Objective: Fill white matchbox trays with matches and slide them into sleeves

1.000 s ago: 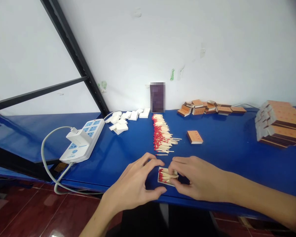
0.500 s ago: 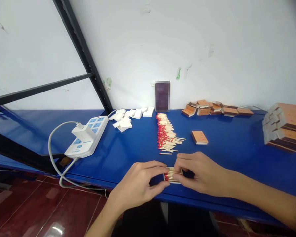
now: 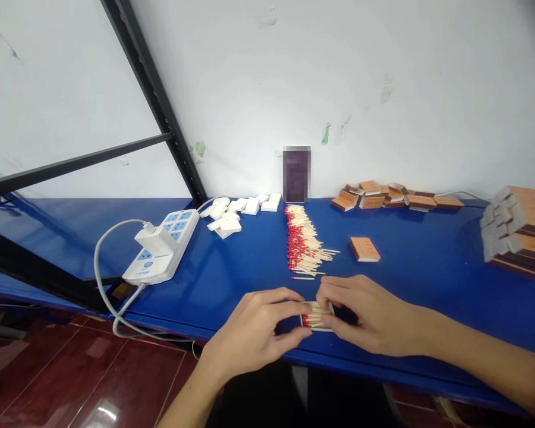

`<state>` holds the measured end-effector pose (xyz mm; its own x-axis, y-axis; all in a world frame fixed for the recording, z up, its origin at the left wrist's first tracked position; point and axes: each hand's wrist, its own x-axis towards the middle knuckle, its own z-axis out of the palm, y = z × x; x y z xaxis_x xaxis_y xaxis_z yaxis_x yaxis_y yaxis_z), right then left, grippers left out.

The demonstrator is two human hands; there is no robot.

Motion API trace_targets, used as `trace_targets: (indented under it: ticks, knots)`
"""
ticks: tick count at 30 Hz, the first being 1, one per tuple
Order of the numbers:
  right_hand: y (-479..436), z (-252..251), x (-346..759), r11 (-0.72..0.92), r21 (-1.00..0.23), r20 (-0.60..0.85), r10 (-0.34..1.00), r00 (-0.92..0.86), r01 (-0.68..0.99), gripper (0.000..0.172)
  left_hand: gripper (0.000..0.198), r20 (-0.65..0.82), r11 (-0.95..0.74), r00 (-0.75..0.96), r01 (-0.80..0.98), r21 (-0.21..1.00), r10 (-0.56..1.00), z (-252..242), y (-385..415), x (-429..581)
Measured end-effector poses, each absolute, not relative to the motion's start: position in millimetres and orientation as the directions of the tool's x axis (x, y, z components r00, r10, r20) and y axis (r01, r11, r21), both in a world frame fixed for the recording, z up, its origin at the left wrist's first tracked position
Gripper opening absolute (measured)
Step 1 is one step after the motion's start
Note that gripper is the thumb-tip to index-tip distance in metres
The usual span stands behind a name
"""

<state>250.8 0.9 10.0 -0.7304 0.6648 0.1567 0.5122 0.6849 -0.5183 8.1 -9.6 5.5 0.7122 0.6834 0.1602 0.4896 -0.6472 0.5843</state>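
A small white matchbox tray (image 3: 324, 330) filled with red-headed matches (image 3: 312, 319) lies near the table's front edge. My left hand (image 3: 261, 324) pinches the tray's left end, fingers at the far side and thumb at the near side. Over the tray's right part, my right hand (image 3: 365, 315) has its thumb and curled fingers on the matches, partly hiding them. Beyond the hands a long heap of loose matches (image 3: 301, 238) stretches toward the wall, heads to the left. To its right sits an orange matchbox sleeve (image 3: 364, 249).
White empty-looking trays (image 3: 227, 223) lie at the back left. Orange sleeves (image 3: 372, 202) are piled at the back, with a bigger stack (image 3: 530, 232) at far right. A power strip (image 3: 160, 249) with cable and a black metal frame (image 3: 154, 77) stand left. A dark blurred rectangle (image 3: 296, 175) leans on the wall.
The view has shifted slightly, so everything sits a little further right. My right fingers have moved a little on the matches, with more of the match heads showing. The left hand keeps its grip.
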Motion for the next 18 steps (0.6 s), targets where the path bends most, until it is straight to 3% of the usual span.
trace_targets:
  ticks: [18]
  knots:
    - [2.1,6.1,248.6,0.651,-0.484,0.126,0.713,-0.690,0.584,0.005,0.042,0.153,-0.677,0.738,0.488,0.551,0.657,2.5,-9.5,7.0]
